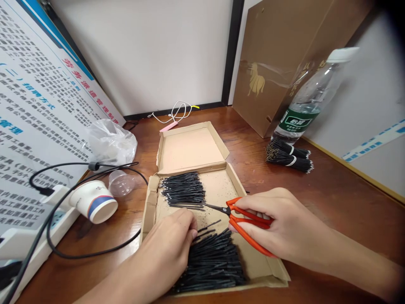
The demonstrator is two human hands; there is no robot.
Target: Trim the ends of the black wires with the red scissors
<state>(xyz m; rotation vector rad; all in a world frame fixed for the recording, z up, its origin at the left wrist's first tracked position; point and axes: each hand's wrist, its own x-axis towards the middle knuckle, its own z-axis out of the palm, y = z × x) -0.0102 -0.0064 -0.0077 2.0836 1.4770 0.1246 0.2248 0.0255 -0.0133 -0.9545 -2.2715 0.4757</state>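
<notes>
An open, flat cardboard box lies in front of me with short black wires in it. In its upper left part, a neat row of black wires shows pale tips on the left. A larger, looser pile of black wires fills the lower part. My right hand grips red-handled scissors, whose dark blades point left at the lower edge of the row. My left hand is closed between the two groups, thumb and fingers pinched beside a few stray wires; what they hold is hidden.
Two banded bundles of black wires lie at the right, beside a water bottle and a tall brown box. On the left are a tipped paper cup, a clear plastic cup, a plastic bag and a black cable.
</notes>
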